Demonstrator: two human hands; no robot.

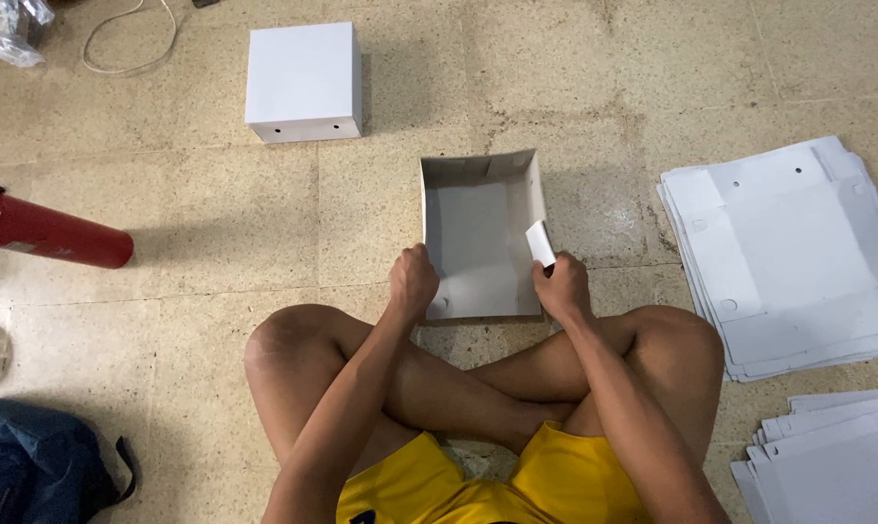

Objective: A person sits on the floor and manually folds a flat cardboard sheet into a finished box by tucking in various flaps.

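Head view, as I read it from my remote station, largest item first. The tiled floor (215, 233) fills the frame; the person sits on it cross-legged in yellow shorts (478, 490). At right lies a stack of flat white cardboard blanks (788, 257), with a second stack (837, 456) at the lower right corner. At lower left I see a dark blue bag (31, 466); above it, a red cylinder (46, 233) lies on its side. A finished white box (303, 82) stands closed at upper left, well apart from the hands, with a loop of pale cord (128, 44) beside it.

Centre: the open grey-white box (478, 238) rests on the floor just in front of the crossed shins, its open side up. The left hand (413, 281) is curled closed on the box's near left wall. The right hand (560, 286) is closed at the near right wall, pinching a small white flap (540, 243) that stands up from that wall.
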